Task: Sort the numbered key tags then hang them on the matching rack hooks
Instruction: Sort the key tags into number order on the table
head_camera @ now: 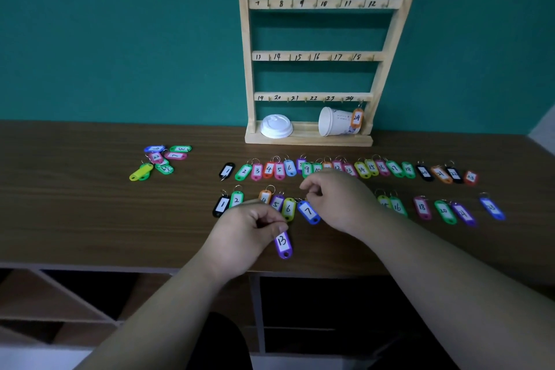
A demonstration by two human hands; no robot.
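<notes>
Closest in, the left hand (243, 228) pinches a purple 13 tag (283, 243) by its top end, and the tag points toward the front edge of the tabletop (75, 204). Far left, a loose pile of tags (159, 161) lies well apart from the rest. Moving across, two lines of tags: the back row (362, 170) reads 1 up to 23, while the front row (420, 207) has gaps. The right hand (339, 198) sits with fingers curled at the ring end of the blue 7 tag (308, 211); whether it grips the ring cannot be told. Behind stands the wooden rack (312, 55), with a white lid (275, 126) and a tipped paper cup (332, 121) on its base, and an orange 24 tag (356, 118) hanging from the bottom-right hook.
</notes>
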